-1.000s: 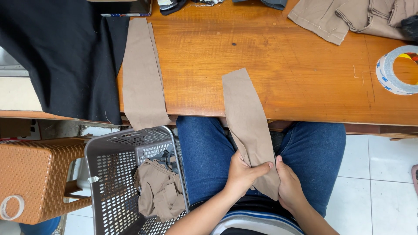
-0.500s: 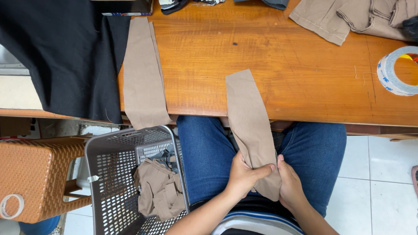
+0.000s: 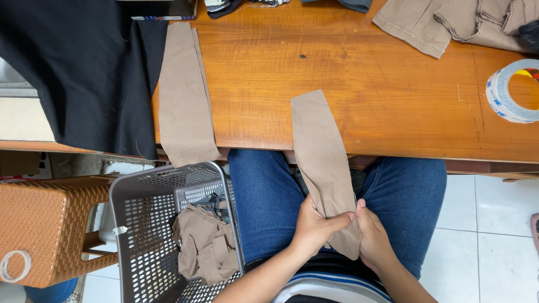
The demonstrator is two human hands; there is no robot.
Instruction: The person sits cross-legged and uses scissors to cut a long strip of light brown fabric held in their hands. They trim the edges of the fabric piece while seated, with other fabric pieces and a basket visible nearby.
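Tan fabric strip runs lengthwise from the wooden table edge down over the person's lap; its long axis is near vertical in the head view, tilted slightly, upper end flat on the table, lower end between both hands. Left hand pinches the strip's left edge near the bottom, fingers closed on the cloth, thumb pointing right. Right hand grips the right edge beside it, fingers curled under, thumb on top. The hands touch each other at the thumbs. The strip extends up and away from the fingers, so both hands are equally near its lower end.

Hidden: the strip's bottom tip behind the hands, the right hand's fingertips under the cloth.

Left of the lap a grey plastic basket holds crumpled tan fabric. Another tan strip hangs over the table edge, beside black cloth. Tape roll sits at far right, partly cut off.
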